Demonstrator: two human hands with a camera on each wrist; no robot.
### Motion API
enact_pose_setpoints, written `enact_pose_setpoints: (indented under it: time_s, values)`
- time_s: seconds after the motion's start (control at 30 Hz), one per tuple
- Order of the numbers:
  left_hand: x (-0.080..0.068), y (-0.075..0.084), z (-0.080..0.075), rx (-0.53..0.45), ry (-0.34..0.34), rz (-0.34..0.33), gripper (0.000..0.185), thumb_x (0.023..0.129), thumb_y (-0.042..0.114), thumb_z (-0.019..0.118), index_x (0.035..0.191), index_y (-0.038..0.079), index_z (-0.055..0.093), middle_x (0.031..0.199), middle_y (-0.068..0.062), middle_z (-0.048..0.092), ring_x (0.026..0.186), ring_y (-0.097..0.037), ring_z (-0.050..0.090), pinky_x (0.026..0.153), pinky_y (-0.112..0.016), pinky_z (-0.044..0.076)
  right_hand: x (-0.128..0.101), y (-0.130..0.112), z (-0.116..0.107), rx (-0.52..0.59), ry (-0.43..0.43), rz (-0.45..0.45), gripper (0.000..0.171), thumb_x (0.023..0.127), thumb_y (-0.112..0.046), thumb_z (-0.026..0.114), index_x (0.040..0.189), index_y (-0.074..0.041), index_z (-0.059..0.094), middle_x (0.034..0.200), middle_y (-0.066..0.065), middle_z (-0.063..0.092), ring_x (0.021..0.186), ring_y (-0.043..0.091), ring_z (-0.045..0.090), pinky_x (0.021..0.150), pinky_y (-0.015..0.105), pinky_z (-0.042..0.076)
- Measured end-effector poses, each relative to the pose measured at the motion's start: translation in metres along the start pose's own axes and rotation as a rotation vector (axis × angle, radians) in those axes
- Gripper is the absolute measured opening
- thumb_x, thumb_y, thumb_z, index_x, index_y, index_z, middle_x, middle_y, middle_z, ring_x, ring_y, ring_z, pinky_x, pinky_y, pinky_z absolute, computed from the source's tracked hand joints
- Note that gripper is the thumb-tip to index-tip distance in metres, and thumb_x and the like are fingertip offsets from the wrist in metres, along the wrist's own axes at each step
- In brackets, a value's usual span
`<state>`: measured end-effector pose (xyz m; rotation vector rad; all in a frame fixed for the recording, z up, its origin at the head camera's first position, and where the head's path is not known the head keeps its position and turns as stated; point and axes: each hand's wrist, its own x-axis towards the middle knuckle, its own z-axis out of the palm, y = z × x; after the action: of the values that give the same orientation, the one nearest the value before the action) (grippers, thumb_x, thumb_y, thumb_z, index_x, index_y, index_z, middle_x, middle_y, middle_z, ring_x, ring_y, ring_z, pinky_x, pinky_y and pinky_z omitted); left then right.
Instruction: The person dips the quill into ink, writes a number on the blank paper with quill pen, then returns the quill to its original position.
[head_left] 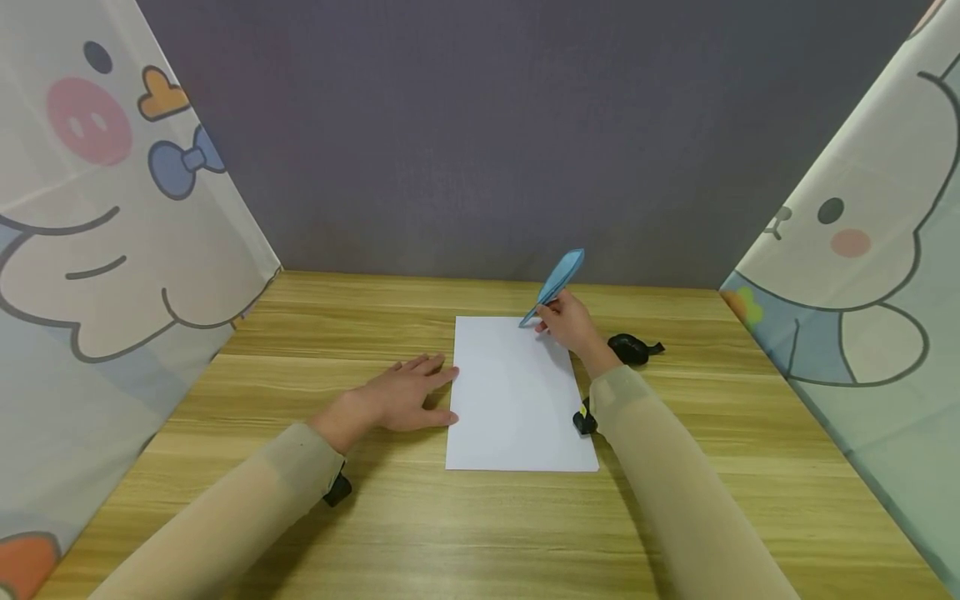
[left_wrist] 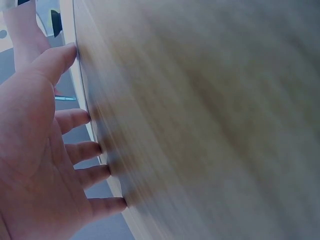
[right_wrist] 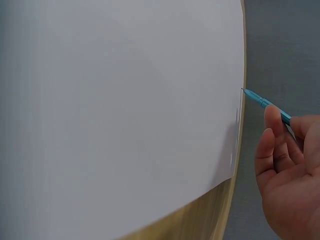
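Note:
A white sheet of paper lies on the wooden table. My right hand pinches a blue feather-shaped pen over the sheet's far edge, its tip low at the paper. In the right wrist view the pen's blue barrel slants out from between thumb and fingers, with its fine point at the paper's edge. My left hand rests palm down with fingers spread; its thumb and index fingertips touch the paper's left edge. The left wrist view shows those straight fingers against the tabletop.
Beyond my right wrist sits a small black object with a short tail, its kind unclear. A dark grey panel stands behind the table. Cartoon-printed cloths hang along both sides.

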<state>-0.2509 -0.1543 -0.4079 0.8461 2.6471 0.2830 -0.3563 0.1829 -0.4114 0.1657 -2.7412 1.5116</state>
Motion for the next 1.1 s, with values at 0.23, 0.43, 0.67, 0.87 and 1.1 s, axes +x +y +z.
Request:
enact_pose_setpoints:
  time_s: [0.23,0.43,0.67,0.87,1.1]
  values:
    - [-0.0002,0.0006,0.0,-0.003,0.001,-0.004,0.087,0.109,0.067,0.055,0.177,0.021,0.027,0.185,-0.016,0.013,0.171,-0.045,0.016,0.134,-0.073,0.019,0.0014,0.0012,0.0016,-0.001,-0.001,-0.006,0.03,0.117,-0.02,0.054,0.139,0.0,0.055,0.131,0.025,0.074,0.097,0.031,0.076,0.081,0.032,0.058]
    - [-0.0006,0.0011,-0.0003,-0.003,0.003,-0.004,0.087,0.108,0.067,0.055,0.177,0.021,0.027,0.185,-0.016,0.014,0.171,-0.045,0.016,0.134,-0.072,0.019,-0.0001,-0.0022,0.0028,-0.004,-0.007,-0.005,0.03,0.117,-0.02,0.055,0.139,0.001,0.056,0.13,0.025,0.075,0.092,0.027,0.076,0.079,0.029,0.056]
    - [-0.0011,0.0013,-0.0006,0.003,0.003,-0.005,0.087,0.109,0.067,0.055,0.177,0.021,0.027,0.185,-0.016,0.013,0.171,-0.045,0.015,0.134,-0.072,0.019,-0.001,-0.0032,0.0044,-0.015,-0.011,-0.02,0.029,0.116,-0.02,0.056,0.137,0.0,0.056,0.126,0.024,0.075,0.094,0.03,0.077,0.079,0.03,0.056]
    - [-0.0014,0.002,-0.0007,0.002,0.01,-0.007,0.087,0.108,0.066,0.056,0.177,0.02,0.028,0.185,-0.016,0.014,0.171,-0.045,0.016,0.134,-0.073,0.02,-0.0013,-0.0038,0.0063,-0.022,-0.019,-0.026,0.029,0.116,-0.021,0.056,0.137,0.0,0.056,0.125,0.024,0.075,0.093,0.028,0.076,0.078,0.029,0.056]
    - [-0.0009,0.0019,0.0007,-0.006,0.014,-0.012,0.087,0.108,0.066,0.057,0.176,0.02,0.029,0.185,-0.016,0.016,0.171,-0.045,0.016,0.133,-0.073,0.021,-0.0045,-0.0079,0.0088,-0.025,-0.04,-0.015,0.03,0.117,-0.023,0.056,0.139,-0.003,0.056,0.123,0.023,0.075,0.095,0.031,0.076,0.076,0.029,0.054]
